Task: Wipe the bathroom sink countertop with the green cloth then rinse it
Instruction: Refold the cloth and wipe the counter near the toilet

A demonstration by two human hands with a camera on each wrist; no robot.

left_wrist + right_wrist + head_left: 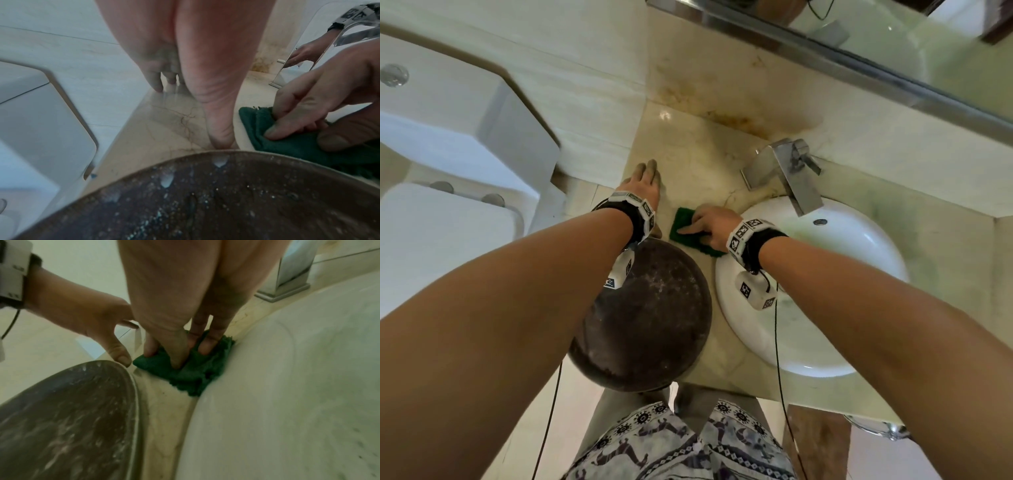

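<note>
Cloth — green, folded into a thick pad — lies flat on the countertop in the narrow strip between the dark round bowl and the white sink, its near edge touching the sink rim. The right hand presses down on it: fingers bent, tips dug into the pile, thumb alongside, so the hand holds the cloth against the stone rather than lifting it. The left hand lies spread on the bare countertop beside the bowl, fingers straight and holding nothing, thumb just beside the bowl's rim.

Handling, as a judgement: the cloth looks soft, light and limp, probably terry; it would slump if picked up by one corner and bunch under a sideways push. The best hold is a broad press from above across the middle of the pad, with fingertips pinning the leading fold, as shown in the right wrist view.

Orientation: the pad is roughly rectangular, its long axis running diagonally from the far left corner, towards the left hand, to the near right corner at the sink rim. The tap stands well behind it — the place for rinsing once wiping is done.
</note>
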